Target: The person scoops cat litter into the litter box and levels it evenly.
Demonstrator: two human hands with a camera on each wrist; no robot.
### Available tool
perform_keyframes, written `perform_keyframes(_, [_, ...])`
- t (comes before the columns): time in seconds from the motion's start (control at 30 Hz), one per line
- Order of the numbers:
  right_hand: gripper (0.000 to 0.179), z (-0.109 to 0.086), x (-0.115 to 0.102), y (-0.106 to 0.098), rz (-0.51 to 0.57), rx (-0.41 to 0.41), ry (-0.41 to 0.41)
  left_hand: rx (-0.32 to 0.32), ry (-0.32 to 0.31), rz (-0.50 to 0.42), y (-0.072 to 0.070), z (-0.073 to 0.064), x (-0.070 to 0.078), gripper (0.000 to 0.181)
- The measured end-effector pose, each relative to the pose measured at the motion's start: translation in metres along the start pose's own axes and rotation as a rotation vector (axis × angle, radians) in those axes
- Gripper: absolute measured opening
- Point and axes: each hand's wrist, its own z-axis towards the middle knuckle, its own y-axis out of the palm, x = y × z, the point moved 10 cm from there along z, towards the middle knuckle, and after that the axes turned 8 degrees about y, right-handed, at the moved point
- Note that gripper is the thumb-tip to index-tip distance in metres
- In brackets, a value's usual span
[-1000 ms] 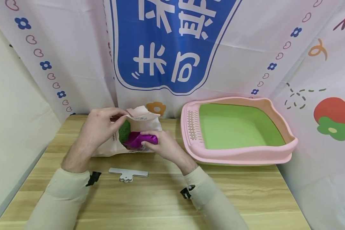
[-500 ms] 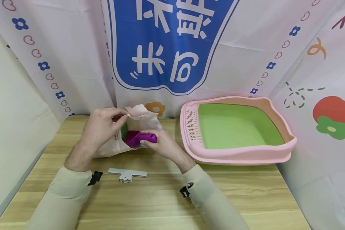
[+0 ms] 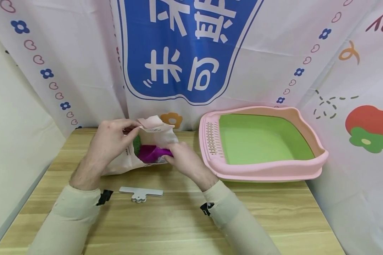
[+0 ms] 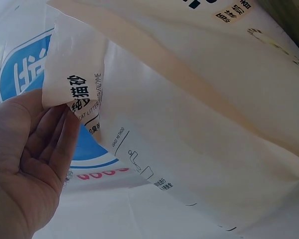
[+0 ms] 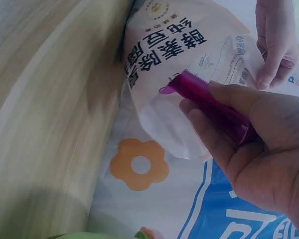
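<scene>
A pale cat litter bag (image 3: 121, 164) lies on the table with its mouth facing right, and green litter (image 3: 136, 146) shows inside. My left hand (image 3: 113, 138) pinches the upper edge of the mouth between thumb and fingers, holding it raised. In the left wrist view the folded bag edge (image 4: 72, 59) rises from those fingers. My right hand (image 3: 186, 159) grips the handle of a purple scoop (image 3: 149, 153), whose bowl is inside the bag mouth. The right wrist view shows the handle (image 5: 209, 102) between thumb and fingers; the bowl is hidden there.
A pink-rimmed litter box (image 3: 265, 169) with a green inside stands to the right of the bag. A white flat clip (image 3: 142, 192) lies on the wooden table (image 3: 166, 226) in front of the bag. A printed curtain (image 3: 92, 63) hangs right behind the table.
The scoop has gone a little further into the bag, and less of its handle shows. The visible patch of green litter has shrunk. My left hand keeps its hold on the bag edge.
</scene>
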Motion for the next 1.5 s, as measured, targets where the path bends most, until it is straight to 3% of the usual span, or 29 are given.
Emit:
perform_keyframes(0.3, [0.022,0.016,-0.009,0.027,0.037,0.04,-0.07,0.009,0.027,-0.005,0.001,0.002,0.003,0.011])
perform_keyframes(0.6, [0.018,0.032,-0.009,0.04,0.026,0.046,-0.021,0.009,0.023,0.001,0.001,0.002,0.004,0.011])
perform_keyframes(1.2, [0.014,0.027,-0.008,0.039,0.161,0.081,-0.105,0.009,-0.014,-0.002,-0.004,0.0,-0.005,0.012])
perform_keyframes(1.4, [0.016,0.025,-0.003,0.039,0.188,0.094,-0.087,0.016,-0.02,-0.01,-0.007,-0.001,-0.008,0.012])
perform_keyframes(1.5, [0.025,0.023,0.0,0.035,0.251,0.096,-0.065,0.016,-0.017,0.005,-0.008,-0.001,-0.008,0.011])
